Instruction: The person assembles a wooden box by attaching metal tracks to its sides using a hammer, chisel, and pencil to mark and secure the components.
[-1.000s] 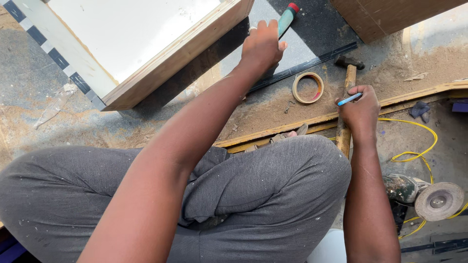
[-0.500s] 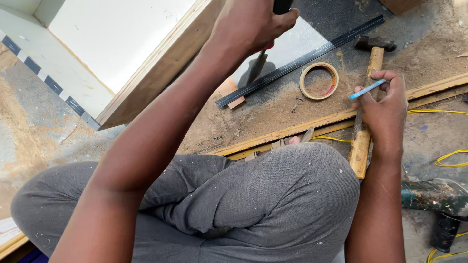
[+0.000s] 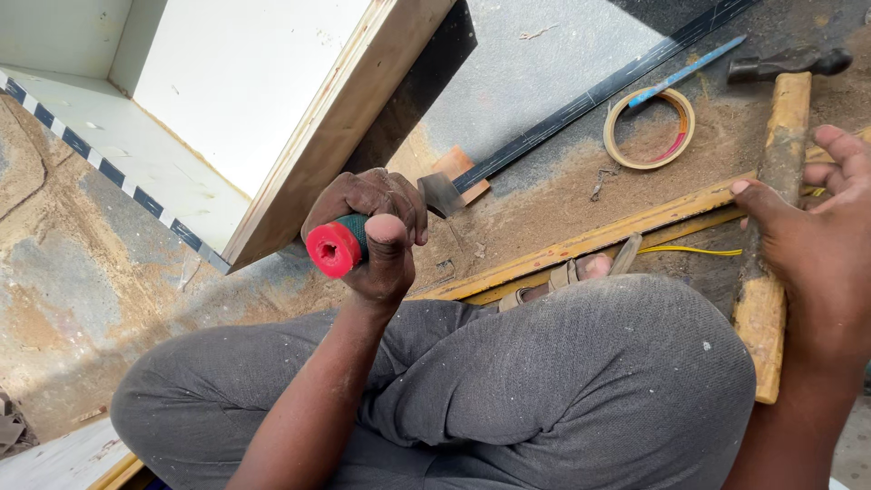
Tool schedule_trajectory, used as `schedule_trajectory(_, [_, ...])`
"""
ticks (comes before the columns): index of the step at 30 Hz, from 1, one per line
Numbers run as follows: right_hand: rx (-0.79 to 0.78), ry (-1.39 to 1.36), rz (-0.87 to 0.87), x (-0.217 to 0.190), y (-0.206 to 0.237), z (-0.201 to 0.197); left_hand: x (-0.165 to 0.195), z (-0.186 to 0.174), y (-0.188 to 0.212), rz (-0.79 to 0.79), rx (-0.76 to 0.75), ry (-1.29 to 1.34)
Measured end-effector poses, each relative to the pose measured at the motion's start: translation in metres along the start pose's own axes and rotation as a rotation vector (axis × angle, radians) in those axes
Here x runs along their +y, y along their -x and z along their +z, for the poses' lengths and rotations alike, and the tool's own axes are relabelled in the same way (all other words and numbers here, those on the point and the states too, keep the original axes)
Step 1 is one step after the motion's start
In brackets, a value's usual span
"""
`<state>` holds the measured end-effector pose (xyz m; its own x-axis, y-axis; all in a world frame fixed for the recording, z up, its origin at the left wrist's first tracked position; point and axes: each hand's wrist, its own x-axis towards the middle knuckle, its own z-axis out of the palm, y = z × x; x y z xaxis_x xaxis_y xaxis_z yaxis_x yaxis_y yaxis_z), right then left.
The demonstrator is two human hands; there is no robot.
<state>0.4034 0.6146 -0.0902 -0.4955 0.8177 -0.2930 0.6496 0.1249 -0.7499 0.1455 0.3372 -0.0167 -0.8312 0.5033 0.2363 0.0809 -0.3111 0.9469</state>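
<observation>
My left hand [image 3: 374,238] is closed around a chisel [image 3: 336,247] that has a green grip, a red butt end and a steel blade [image 3: 442,192] pointing away from me, close to the wooden edge of a white panel [image 3: 345,118]. My right hand [image 3: 817,236] is spread open at the right edge, with its thumb resting on the wooden handle of a hammer [image 3: 771,227] that lies on the floor. The hammer's dark head [image 3: 789,62] points away from me. I sit cross-legged in grey trousers.
A roll of tape [image 3: 649,127] lies on the dusty floor with a blue pencil [image 3: 685,71] across its far rim. A long black straightedge [image 3: 590,95] runs diagonally behind the chisel. A yellow wooden strip [image 3: 590,240] and a yellow cable [image 3: 689,249] lie by my sandalled foot [image 3: 581,270].
My left hand has pulled the chisel back toward my knee. My right hand has let go of the blue pencil, which now lies on the tape roll, and has opened over the hammer handle.
</observation>
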Motion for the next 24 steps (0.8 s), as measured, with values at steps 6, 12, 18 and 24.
schedule_trajectory(6, [-0.046,-0.150,0.050,0.038,0.016,-0.010,-0.026,-0.002,0.003,0.001,-0.036,0.037])
schedule_trajectory(12, [-0.286,-0.283,0.121,0.057,0.001,-0.023,-0.038,0.004,-0.002,-0.020,-0.059,0.028])
schedule_trajectory(18, [-0.363,-0.240,0.011,0.030,0.000,-0.017,-0.044,0.008,-0.004,-0.038,-0.064,-0.003])
schedule_trajectory(24, [-0.417,-0.301,-0.155,-0.008,0.007,-0.018,-0.043,0.009,-0.002,-0.016,-0.091,-0.081])
